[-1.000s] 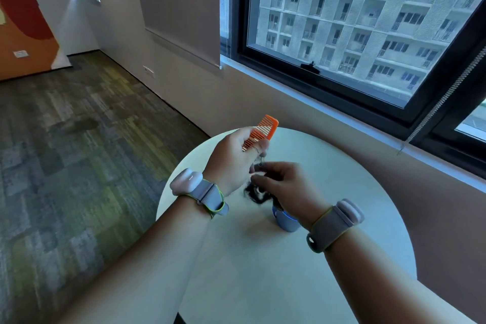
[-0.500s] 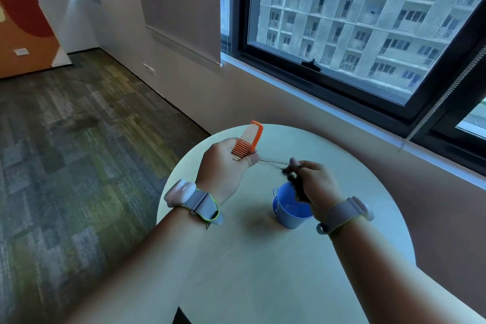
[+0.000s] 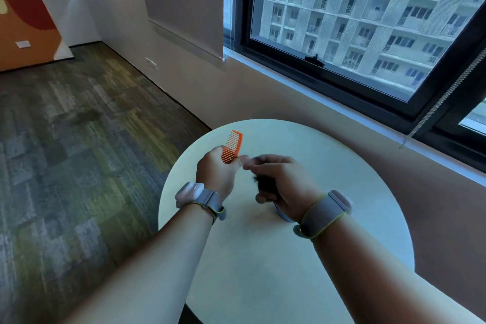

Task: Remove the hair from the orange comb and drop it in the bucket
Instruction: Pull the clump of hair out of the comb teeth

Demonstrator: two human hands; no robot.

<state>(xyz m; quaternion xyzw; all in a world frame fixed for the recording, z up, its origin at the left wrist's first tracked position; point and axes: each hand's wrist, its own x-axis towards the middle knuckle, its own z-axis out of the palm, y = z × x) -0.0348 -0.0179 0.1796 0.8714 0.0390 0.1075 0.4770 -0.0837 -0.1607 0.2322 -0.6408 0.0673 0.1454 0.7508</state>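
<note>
The round table (image 3: 263, 271) fills the lower centre of the frame, with the blue bucket (image 3: 282, 214) at mid-frame mostly hidden under the right hand (image 3: 284, 187), likely so the hair can fall straight in. That hand curls round a dark clump of hair (image 3: 264, 184); half a second ago it was stretching strands sideways, leaving the bucket exposed. Just left, the left hand (image 3: 215, 173) pinches the orange comb (image 3: 232, 147) upright, teeth pointing left.
</note>
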